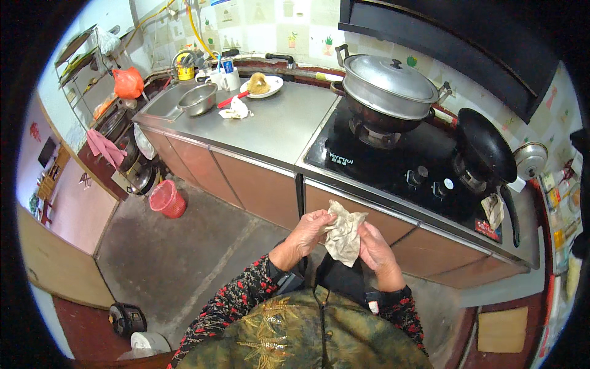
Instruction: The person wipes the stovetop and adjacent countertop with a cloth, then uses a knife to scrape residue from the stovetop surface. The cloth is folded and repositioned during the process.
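Note:
A crumpled, off-white cloth hangs between my two hands, in front of my body and short of the counter's front edge. My left hand pinches its upper left part between thumb and fingers. On the other side, my right hand grips the cloth's right edge, with some of its fingers hidden behind the fabric. Both forearms wear dark sleeves with a red pattern. Beyond the hands lies the black gas stove, its two knobs facing me.
A large lidded steamer pot sits on the left burner, a black wok on the right. Another rag lies by the wok's handle. Leftward on the steel counter are a metal bowl and a white plate. A red basket stands on the floor.

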`<state>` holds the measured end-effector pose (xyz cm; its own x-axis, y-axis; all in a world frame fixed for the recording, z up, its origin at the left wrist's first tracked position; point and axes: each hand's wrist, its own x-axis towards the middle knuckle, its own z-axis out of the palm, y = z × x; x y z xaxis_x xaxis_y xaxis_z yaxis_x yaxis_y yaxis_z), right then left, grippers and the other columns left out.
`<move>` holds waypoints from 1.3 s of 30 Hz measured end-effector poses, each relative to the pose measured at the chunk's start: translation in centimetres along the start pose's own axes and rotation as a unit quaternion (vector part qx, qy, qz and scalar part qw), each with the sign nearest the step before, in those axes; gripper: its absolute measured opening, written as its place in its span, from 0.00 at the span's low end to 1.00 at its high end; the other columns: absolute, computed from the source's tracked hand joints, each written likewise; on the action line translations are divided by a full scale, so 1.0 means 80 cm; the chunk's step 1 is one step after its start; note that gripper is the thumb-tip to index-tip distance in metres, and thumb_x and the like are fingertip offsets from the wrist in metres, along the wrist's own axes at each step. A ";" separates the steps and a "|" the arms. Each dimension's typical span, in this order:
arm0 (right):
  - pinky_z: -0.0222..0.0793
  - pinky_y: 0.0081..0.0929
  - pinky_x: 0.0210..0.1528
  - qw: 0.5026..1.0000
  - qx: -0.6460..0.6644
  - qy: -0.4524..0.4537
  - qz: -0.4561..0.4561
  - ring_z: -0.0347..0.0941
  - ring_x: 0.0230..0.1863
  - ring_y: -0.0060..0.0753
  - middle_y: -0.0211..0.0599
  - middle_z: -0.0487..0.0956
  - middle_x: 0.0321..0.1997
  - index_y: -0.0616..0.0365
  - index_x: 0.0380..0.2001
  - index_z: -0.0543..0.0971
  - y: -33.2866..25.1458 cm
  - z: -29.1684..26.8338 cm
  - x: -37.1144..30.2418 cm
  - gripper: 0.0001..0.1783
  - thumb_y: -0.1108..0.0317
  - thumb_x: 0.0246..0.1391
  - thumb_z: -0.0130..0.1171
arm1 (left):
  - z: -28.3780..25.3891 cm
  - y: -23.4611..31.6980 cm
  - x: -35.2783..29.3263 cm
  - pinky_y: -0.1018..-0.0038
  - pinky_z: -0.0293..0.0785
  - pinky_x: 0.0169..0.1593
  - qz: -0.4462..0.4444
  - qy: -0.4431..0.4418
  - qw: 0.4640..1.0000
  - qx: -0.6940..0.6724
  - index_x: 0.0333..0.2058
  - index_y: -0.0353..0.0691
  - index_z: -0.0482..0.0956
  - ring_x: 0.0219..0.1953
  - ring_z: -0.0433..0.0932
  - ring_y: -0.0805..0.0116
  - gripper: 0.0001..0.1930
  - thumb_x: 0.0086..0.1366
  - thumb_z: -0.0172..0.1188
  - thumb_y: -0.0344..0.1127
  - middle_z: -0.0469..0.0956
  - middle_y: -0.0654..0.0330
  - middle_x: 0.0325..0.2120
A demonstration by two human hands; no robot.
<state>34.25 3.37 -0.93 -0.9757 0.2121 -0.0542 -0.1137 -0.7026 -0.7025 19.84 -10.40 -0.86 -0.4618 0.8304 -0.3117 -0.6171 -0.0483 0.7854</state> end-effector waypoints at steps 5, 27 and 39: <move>0.71 0.21 0.44 0.966 -0.230 0.114 -0.034 0.74 0.41 0.18 0.30 0.79 0.41 0.66 0.47 0.75 0.008 0.002 0.003 0.15 0.69 0.60 0.59 | -0.004 0.002 -0.003 0.80 0.69 0.34 0.059 0.013 0.998 -0.028 0.27 0.46 0.75 0.29 0.73 0.80 0.09 0.65 0.62 0.38 0.74 0.73 0.25; 0.66 0.42 0.63 0.999 0.033 0.028 -0.018 0.69 0.61 0.41 0.46 0.71 0.61 0.67 0.62 0.62 -0.014 -0.018 -0.015 0.26 0.60 0.69 0.43 | -0.063 0.001 -0.007 0.79 0.72 0.36 0.102 0.118 0.986 0.053 0.39 0.41 0.78 0.35 0.78 0.77 0.08 0.65 0.62 0.37 0.80 0.67 0.32; 0.68 0.36 0.60 0.999 0.034 -0.021 0.008 0.73 0.57 0.38 0.44 0.74 0.58 0.69 0.58 0.66 -0.004 -0.001 0.010 0.22 0.63 0.68 0.45 | -0.008 -0.008 -0.033 0.70 0.72 0.50 0.028 -0.079 0.989 0.118 0.46 0.34 0.80 0.43 0.78 0.73 0.25 0.67 0.57 0.53 0.81 0.59 0.42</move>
<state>33.51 3.84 -0.81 -0.9843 0.1728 -0.0355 -0.1082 -0.7503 -0.6521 21.06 -12.90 -0.85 -0.3744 0.9074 -0.1910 -0.4185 0.0184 0.9080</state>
